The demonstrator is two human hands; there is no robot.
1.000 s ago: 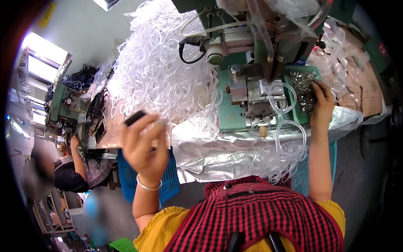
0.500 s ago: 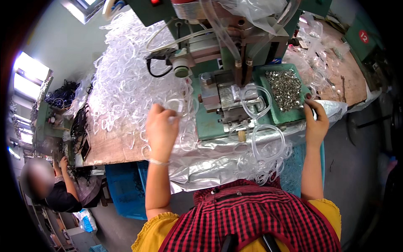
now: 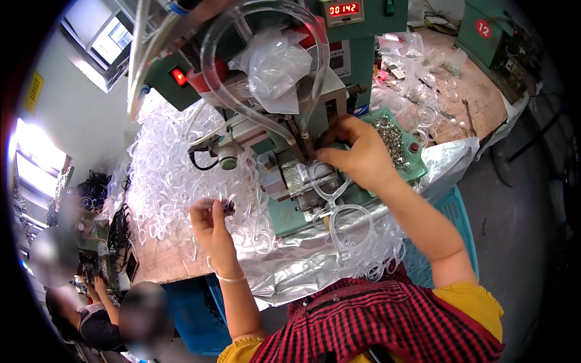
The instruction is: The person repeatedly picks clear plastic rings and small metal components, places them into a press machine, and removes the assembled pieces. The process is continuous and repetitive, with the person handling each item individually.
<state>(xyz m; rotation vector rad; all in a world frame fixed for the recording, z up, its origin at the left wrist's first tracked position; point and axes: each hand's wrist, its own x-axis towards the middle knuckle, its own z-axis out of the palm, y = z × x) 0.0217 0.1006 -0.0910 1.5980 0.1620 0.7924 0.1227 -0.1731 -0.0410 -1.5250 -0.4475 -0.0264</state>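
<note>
My right hand (image 3: 362,154) reaches into the green press machine (image 3: 321,91), thumb and fingers curled together beside the upright metal rods (image 3: 302,145). What its fingertips hold, if anything, is hidden. Just below, a clear plastic loop piece (image 3: 352,227) with rounded rings hangs from the metal fixture (image 3: 308,178) over the table's front. On the left, my left hand (image 3: 212,230) is closed at the edge of a big heap of clear plastic loops (image 3: 175,163). Something small and dark shows at its fingertips; I cannot make it out.
A green tray (image 3: 417,163) of small metal parts stands right of the fixture. Silver foil (image 3: 284,266) covers the table's front edge, with blue baskets (image 3: 190,308) below. Bagged parts lie on the right side of the table (image 3: 484,109). Co-workers (image 3: 100,323) sit at far left.
My right hand has moved left from the parts tray into the press. My left hand has shifted slightly left and down. The view has tilted, showing more of the machine's top.
</note>
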